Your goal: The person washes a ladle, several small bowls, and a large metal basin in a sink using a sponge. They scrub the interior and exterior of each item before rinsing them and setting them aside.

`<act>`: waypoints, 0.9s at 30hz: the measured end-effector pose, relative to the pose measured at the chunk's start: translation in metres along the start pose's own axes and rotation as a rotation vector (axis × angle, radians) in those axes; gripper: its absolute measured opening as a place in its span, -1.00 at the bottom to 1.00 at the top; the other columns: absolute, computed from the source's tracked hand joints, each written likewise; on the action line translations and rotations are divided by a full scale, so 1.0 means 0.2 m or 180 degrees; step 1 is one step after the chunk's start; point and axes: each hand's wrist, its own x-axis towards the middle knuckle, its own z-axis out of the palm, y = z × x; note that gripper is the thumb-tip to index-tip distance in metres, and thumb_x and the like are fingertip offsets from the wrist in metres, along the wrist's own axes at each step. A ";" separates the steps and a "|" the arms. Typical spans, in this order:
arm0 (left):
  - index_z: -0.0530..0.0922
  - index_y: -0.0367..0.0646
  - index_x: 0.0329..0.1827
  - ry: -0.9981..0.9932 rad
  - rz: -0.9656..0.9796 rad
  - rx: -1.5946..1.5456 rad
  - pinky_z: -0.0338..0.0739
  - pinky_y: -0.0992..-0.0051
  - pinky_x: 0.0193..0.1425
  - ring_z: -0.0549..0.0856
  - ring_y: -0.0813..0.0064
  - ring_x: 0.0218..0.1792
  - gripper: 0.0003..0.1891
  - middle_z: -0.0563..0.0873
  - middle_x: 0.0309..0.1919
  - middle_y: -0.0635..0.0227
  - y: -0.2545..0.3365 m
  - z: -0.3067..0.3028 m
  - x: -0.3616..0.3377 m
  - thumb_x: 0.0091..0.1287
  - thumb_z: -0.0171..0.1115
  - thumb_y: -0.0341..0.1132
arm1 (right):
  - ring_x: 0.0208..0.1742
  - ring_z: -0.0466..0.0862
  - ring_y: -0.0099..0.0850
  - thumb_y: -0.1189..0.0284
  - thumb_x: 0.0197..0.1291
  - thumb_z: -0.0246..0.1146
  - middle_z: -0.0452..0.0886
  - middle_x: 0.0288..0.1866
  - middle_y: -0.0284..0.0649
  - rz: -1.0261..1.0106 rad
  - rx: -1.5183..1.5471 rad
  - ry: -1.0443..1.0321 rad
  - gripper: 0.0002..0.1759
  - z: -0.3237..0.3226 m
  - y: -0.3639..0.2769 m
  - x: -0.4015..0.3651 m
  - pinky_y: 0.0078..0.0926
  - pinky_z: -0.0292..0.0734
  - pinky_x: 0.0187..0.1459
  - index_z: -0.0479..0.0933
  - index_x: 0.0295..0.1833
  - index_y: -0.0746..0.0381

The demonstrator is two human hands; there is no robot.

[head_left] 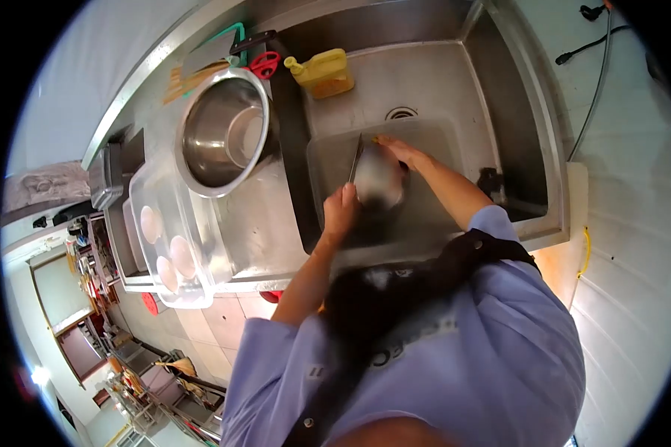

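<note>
Over the sink, my left hand (341,211) is closed around what looks like a knife (356,158), its narrow blade pointing away from me. Beside the blade, my right hand (399,151) reaches in from the right, fingers bent together at the far end of a blurred pale shape (380,179). A small yellowish bit shows at those fingertips. What exactly they grip is too smeared to make out. Beneath both hands sits a translucent plastic tub (432,132) in the sink basin.
A yellow plastic jug (328,74) stands in the basin near the drain (402,113). On the left counter are a large steel bowl (194,141), red-handled scissors (265,65), a black-handled knife (252,42) and a clear plastic box (145,186) with round pale pieces inside.
</note>
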 end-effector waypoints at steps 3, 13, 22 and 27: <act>0.49 -0.29 -0.33 -0.0435 -0.0245 -0.0254 0.40 0.50 -0.33 0.45 0.58 -0.45 -0.66 0.49 -0.55 0.41 0.14 -0.14 -0.02 0.43 0.00 -0.15 | 0.05 0.56 -0.25 0.16 0.38 -0.05 0.56 0.12 -0.13 -0.0846 -0.1047 0.0537 -0.57 0.14 -0.15 -0.29 -0.26 0.39 0.07 0.43 0.19 0.17; 0.53 -0.30 0.02 -0.1207 -0.0557 -0.1286 0.44 0.65 -0.18 0.55 0.69 -0.28 -0.75 0.64 -0.22 0.44 0.05 0.02 0.20 0.31 0.12 -0.46 | 0.09 0.47 -0.05 0.37 0.18 0.18 0.55 0.11 -0.13 -0.2804 -0.2649 0.1820 -0.54 0.34 -0.05 -0.44 -0.20 0.39 0.10 0.40 0.23 0.13; 0.54 -0.23 0.00 -0.1972 -0.0973 -0.1562 0.41 0.63 -0.03 0.53 0.72 -0.21 -0.78 0.61 -0.26 0.56 0.10 -0.30 0.04 0.30 0.15 -0.49 | -0.10 0.58 0.00 0.28 0.30 -0.01 0.59 -0.02 0.02 -0.0437 -0.0933 0.0654 -0.65 -0.02 -0.01 0.00 -0.22 0.45 0.05 0.50 0.08 0.21; 0.49 -0.27 0.09 -0.2718 -0.1109 -0.1108 0.37 0.58 0.10 0.52 0.60 -0.11 -0.63 0.60 -0.20 0.51 0.03 -0.35 0.06 0.18 0.12 -0.57 | 0.01 0.54 -0.04 0.30 0.34 -0.03 0.56 0.08 -0.06 -0.0522 -0.3921 0.1341 -0.64 -0.17 0.57 -0.01 -0.16 0.43 0.05 0.49 0.16 0.08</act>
